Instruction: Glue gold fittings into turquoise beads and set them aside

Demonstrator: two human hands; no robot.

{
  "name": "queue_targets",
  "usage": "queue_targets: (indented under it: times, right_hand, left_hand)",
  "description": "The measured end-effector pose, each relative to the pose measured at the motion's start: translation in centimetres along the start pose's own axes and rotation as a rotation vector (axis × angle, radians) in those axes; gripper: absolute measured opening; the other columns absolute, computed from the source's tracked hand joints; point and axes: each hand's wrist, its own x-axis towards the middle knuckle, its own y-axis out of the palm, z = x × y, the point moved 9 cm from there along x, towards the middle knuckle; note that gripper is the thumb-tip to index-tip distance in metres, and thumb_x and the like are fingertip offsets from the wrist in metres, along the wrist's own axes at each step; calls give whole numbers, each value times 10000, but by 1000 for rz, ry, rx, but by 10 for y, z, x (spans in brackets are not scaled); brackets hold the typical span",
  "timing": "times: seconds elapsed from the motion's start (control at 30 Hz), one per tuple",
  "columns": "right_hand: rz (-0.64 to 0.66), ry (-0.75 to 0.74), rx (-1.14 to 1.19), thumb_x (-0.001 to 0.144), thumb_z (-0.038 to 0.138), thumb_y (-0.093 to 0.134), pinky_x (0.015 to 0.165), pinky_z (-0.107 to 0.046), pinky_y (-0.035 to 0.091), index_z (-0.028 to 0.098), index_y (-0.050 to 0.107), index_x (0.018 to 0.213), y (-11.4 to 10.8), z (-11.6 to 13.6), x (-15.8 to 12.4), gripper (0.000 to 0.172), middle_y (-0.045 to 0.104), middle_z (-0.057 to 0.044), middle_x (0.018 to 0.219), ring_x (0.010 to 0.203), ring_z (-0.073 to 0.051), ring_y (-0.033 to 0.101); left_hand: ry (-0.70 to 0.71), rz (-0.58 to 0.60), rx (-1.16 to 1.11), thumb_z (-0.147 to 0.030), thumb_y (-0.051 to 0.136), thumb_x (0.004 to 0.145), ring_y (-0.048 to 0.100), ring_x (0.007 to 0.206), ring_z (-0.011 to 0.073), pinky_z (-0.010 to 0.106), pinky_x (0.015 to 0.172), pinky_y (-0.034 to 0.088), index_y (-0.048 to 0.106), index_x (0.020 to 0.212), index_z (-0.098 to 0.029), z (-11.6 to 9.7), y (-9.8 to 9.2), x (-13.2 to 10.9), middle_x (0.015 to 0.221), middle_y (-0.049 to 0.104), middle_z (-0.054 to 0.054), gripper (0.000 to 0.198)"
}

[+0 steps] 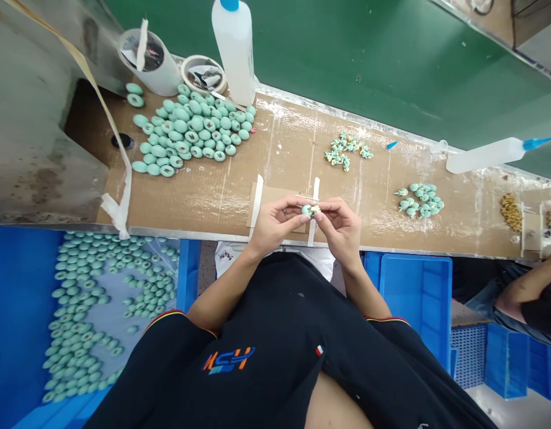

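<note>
Both hands meet over the front edge of the cardboard-covered bench (284,161). My left hand (275,221) pinches a small teal egg-shaped shell (306,210) between thumb and fingers. My right hand (340,225) is closed too, pressing a tiny yellowish piece (316,209) against that shell. A heap of teal shells (192,128) lies at the back left. A little cluster of teal and yellow figures (346,149) sits behind my hands. Another group of teal pieces (420,199) lies to the right.
A tall white squeeze bottle (234,50) and two tape rolls (156,59) stand at the back left. Another bottle with a blue nozzle (489,156) lies at the right. A blue bin of teal shells (96,310) is below left. Another person's arm (525,286) shows at far right.
</note>
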Motion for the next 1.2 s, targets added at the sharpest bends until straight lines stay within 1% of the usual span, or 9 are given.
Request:
queue_targets:
  times: [0.13,0.3,0.47,0.6,0.77,0.83,0.93,1.1,1.2]
  right_hand:
    - [28,-25,4,954,533,746,854,-405,686,291,744,1002,1,4,0,246,720,-45,1013,956,-210,744]
    - [93,-44,-20,944,497,767,816,-397,681,294,768,990,0,7,2,208,732,-45,992,939,-213,742]
    - [128,-119,-143,947,385,776,767,-392,652,304,775,917,-3,14,3,87,757,-38,953,893,-216,738]
    - [110,-108,-186,928,375,796,815,-417,652,306,785,883,-5,12,1,83,771,-34,953,893,-225,747]
    - [60,-114,-107,923,382,811,767,-374,661,305,801,953,-7,12,0,84,790,-37,977,912,-218,765]
    - [53,-139,-121,932,369,804,776,-370,657,290,801,932,-7,16,-1,79,792,-35,961,892,-210,763]
    - [64,-193,-172,943,296,789,766,-354,640,269,793,877,-7,24,-3,72,791,-24,912,834,-190,753]
    - [117,-224,-271,946,254,777,683,-323,611,254,757,807,-8,33,-11,141,771,-10,835,756,-177,733]
    - [114,-261,-303,962,237,756,660,-306,600,248,737,800,-9,39,-14,164,760,-7,815,745,-170,731]
  left_hand:
    - [27,8,8,-440,951,736,795,966,250,405,909,666,834,981,-221,-3,1,-1,978,804,80,349]
    - [65,53,27,-411,926,779,779,996,250,396,888,660,860,1015,-253,-8,3,-2,1049,798,95,291]
    - [69,66,103,-423,921,782,748,861,202,337,766,648,872,1015,-272,-7,-1,-2,916,748,72,283]
    - [51,93,134,-420,908,793,730,852,194,339,773,637,868,1028,-264,-6,0,-2,894,724,59,285]
    - [27,85,68,-408,946,746,746,882,197,337,815,636,860,1018,-249,-9,1,0,950,765,63,327]
    - [20,79,58,-410,955,735,739,841,188,328,792,634,853,990,-227,-10,2,1,907,762,56,330]
    - [59,83,107,-412,948,744,704,792,162,297,750,612,842,889,-198,-15,3,0,826,713,37,280]
    - [45,191,210,-402,934,757,622,721,125,245,644,536,820,830,-194,-19,15,-5,780,633,11,249]
    - [49,213,242,-406,918,777,603,708,122,239,629,522,804,803,-191,-22,19,-5,768,607,7,244]
